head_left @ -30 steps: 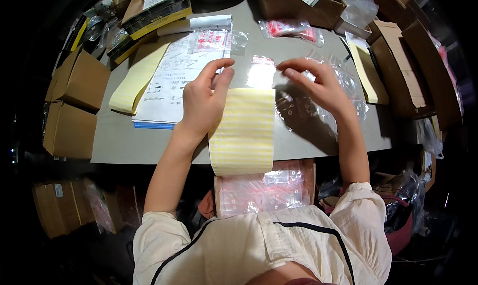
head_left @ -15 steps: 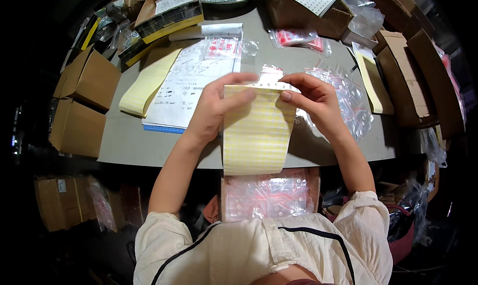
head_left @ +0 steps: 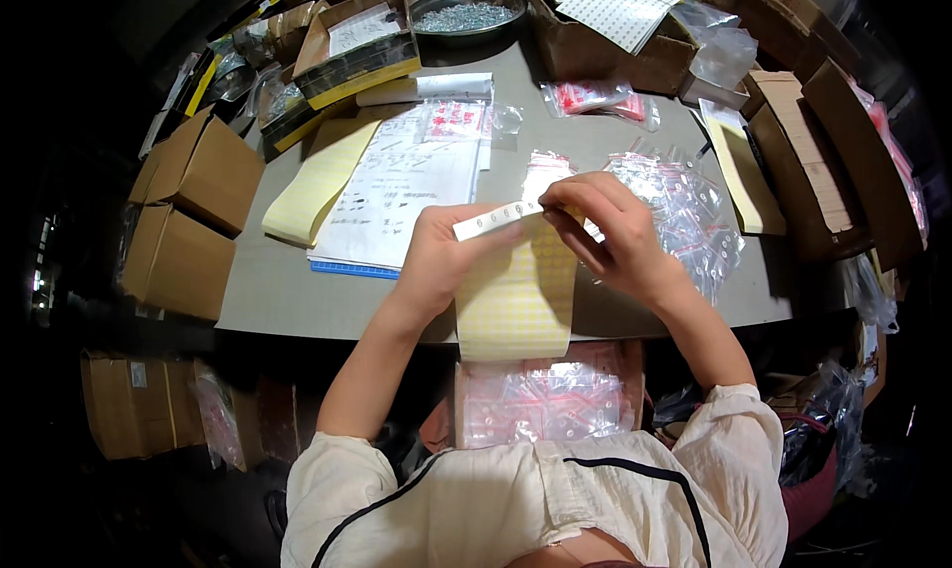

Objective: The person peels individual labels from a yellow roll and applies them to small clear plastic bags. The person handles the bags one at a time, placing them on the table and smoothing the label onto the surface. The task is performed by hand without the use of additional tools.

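A long sheet of stickers [head_left: 516, 305], yellow-backed with fine rows, hangs over the table's front edge. Its top edge is bent over, baring a white strip of small round printed stickers. My left hand [head_left: 434, 255] grips the sheet at its upper left, with the thumb across it. At the right end of the bent strip, my right hand [head_left: 617, 233] pinches with thumb and forefinger; whether a single sticker is between the fingertips is hidden. Just beyond lies a small plastic bag with red print [head_left: 544, 168]. Several clear zip bags with round stickers [head_left: 686, 206] are heaped beside my right hand.
Below the table edge sits an open box of clear bags [head_left: 540, 399]. Handwritten papers [head_left: 387, 196] and another yellow sheet [head_left: 315, 196] lie left. Cardboard boxes [head_left: 193, 260] flank the left side; a tall open carton [head_left: 808, 161] stands right. A metal bowl of small parts [head_left: 466, 17] is at the back.
The sheet's top edge is now bent toward me, showing the sticker strip. My right hand has moved slightly left and down, its fingers closer together. The whole view has shifted a little.
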Available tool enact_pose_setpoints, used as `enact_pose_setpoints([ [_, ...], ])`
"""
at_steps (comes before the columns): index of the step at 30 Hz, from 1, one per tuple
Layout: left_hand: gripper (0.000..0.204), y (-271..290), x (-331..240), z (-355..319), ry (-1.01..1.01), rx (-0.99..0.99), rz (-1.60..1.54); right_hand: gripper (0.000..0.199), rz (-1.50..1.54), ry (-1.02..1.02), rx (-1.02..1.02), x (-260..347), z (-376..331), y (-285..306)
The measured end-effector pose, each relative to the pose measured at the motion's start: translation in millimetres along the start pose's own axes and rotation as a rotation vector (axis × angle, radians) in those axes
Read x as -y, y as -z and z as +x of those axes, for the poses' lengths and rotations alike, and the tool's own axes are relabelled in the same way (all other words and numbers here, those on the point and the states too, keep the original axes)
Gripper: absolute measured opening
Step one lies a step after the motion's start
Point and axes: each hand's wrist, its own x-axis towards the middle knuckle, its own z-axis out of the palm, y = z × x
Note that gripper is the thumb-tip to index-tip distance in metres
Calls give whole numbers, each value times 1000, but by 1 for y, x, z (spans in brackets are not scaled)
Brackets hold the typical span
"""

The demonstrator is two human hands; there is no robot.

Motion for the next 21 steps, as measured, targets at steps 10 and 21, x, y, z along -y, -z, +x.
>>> enact_pose_setpoints([
  [10, 28, 4, -25, -60, -388, -77, 466, 28, 48, 103, -13, 54, 26, 8],
  [21, 26, 21, -30, -85, -385, -91, 383, 24, 35, 166, 96, 80, 44, 2],
])
